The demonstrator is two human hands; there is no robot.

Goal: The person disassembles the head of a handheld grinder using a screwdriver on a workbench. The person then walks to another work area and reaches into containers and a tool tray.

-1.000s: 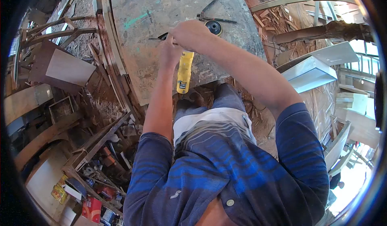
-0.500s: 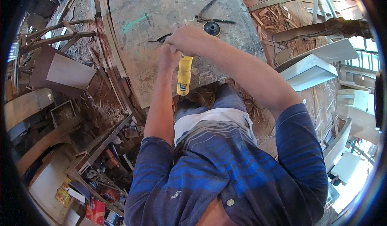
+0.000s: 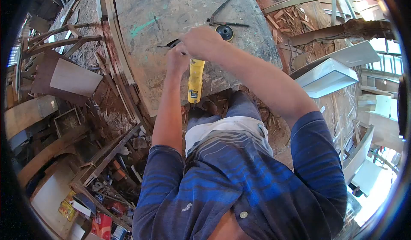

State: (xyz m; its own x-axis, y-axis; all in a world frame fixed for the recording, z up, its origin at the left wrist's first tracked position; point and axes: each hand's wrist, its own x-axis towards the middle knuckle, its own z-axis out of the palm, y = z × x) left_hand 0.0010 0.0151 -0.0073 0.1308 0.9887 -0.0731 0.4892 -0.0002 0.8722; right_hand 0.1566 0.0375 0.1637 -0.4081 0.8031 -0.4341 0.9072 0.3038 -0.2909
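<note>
Blue-striped dark shirt (image 3: 239, 175); white chest logo (image 3: 186, 207); greyish trousers (image 3: 244, 105)

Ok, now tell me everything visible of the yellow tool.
The yellow tool has a long, slim, plastic-looking body with a dark label near its lower end. It runs down the picture, that end by the near edge of the worktable. Its upper end is hidden around the left grip and right grip, so exact contact can't be told.

Daylit, glare lower right, dark fisheye corners
</note>
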